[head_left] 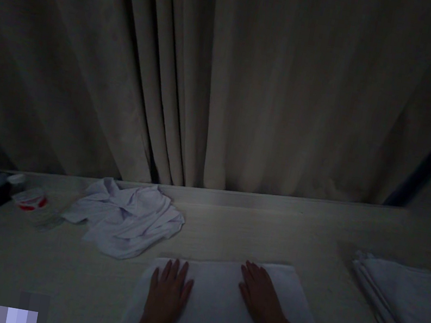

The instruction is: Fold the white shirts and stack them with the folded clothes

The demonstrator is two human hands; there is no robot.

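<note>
Item: flat white cloth (pixel 214 316), spread on the desk (pixel 269 236) at its near edge. My left hand (pixel 167 294) and right hand (pixel 259 295) lie palm-down on it, fingers spread, each grip open, pinning it smooth. Crumpled white cloth (pixel 125 218) far left, beside a toppled plastic bottle (pixel 32 205). Folded stack (pixel 406 304) at right edge. Bare desk between; curtain (pixel 254 80) bounds the far edge.

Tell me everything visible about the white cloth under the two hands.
The flat white cloth lies spread on the pale table, smooth, its far edge straight; it looks like soft fabric. The left hand and right hand press on it, palms down, fingers open. Its near part leaves the picture. It appears apart from the crumpled white cloth.
</note>
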